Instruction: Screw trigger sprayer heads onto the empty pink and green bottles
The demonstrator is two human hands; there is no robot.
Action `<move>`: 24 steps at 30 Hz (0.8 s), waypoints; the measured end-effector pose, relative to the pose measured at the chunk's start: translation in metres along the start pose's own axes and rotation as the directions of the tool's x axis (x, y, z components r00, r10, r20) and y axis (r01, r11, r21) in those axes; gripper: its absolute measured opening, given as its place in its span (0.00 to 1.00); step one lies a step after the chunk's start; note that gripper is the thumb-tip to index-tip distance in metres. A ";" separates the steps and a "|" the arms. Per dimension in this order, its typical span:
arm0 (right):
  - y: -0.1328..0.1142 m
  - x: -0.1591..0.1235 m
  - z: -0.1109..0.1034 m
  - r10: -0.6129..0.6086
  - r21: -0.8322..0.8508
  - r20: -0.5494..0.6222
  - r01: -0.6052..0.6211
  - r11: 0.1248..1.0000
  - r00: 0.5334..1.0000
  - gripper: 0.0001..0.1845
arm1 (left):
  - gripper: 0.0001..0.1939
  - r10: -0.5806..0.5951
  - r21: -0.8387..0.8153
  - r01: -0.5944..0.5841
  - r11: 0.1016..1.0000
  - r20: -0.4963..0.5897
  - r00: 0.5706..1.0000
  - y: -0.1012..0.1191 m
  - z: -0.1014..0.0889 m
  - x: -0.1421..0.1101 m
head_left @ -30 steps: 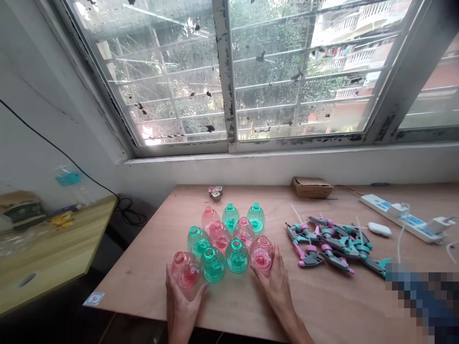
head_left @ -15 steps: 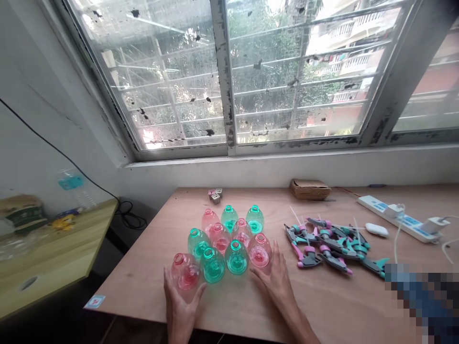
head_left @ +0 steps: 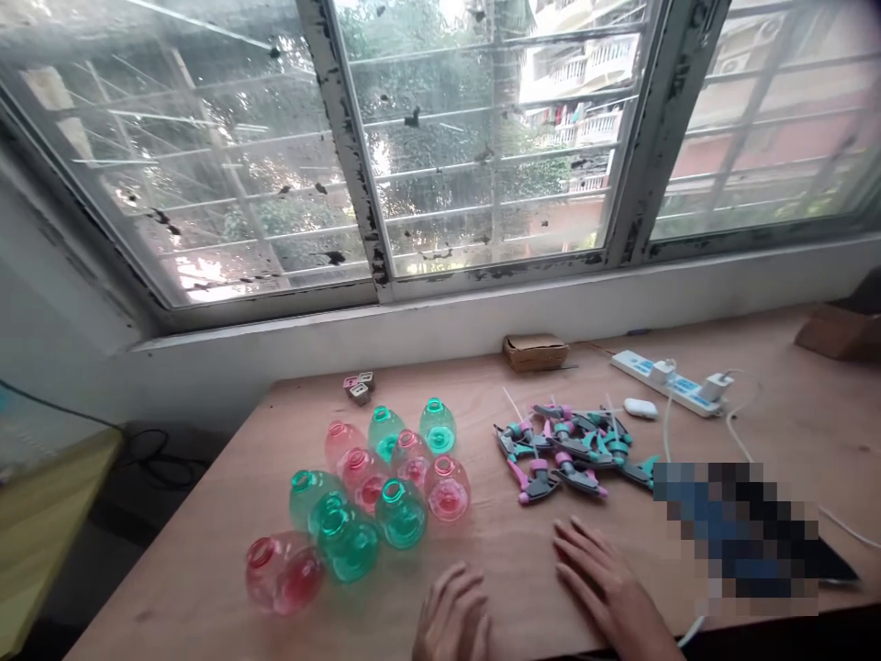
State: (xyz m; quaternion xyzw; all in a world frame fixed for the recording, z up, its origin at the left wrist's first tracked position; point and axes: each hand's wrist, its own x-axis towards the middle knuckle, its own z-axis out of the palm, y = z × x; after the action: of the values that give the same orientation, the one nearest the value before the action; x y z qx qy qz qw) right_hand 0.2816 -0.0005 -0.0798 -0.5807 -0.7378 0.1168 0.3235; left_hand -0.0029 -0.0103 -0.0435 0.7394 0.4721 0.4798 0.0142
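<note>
Here's the left hand (head_left: 451, 617), fingers loosely half-curled, nothing showing in its grasp, near the translucent green round-bodied plastic bottles (head_left: 401, 525) and their translucent red round-bodied plastic mates (head_left: 447, 498), bunched upright on the brown wooden table (head_left: 521, 592). The right hand (head_left: 607, 583) is spread flat, empty, nearest the heap of grey, pink and teal plastic trigger heads (head_left: 582, 448). Those bottles look empty: light, I'd say, thin-walled, smooth enough to slip, easily tipped. Wrap the wide belly gently, or pinch the open neck! The heads look stiffer, straws bendy; grab the chunky bodies.
</note>
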 end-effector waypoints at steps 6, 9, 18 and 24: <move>-0.051 0.047 0.002 -0.100 -0.060 0.126 0.108 0.992 0.987 0.23 | 0.19 -0.012 0.053 -0.022 0.998 0.570 0.822 0.012 0.024 0.058; -0.060 0.058 0.001 -0.096 -0.058 0.136 0.105 0.993 0.986 0.26 | 0.20 -0.020 0.052 -0.013 0.999 0.584 0.812 0.012 0.027 0.063; -0.058 0.055 -0.001 -0.070 -0.043 0.177 0.079 0.996 0.982 0.25 | 0.21 -0.059 0.070 0.021 0.997 0.586 0.808 0.021 0.026 0.063; -0.061 0.054 -0.002 -0.064 -0.016 0.168 0.068 0.998 0.984 0.25 | 0.21 -0.058 0.064 0.025 0.998 0.583 0.810 0.021 0.024 0.064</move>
State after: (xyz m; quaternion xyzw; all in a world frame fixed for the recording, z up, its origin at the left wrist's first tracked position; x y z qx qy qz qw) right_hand 0.2285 0.0313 -0.0267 -0.5475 -0.7826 0.1465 0.2576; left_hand 0.0351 0.0340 -0.0013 0.8407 0.4734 0.2163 0.1494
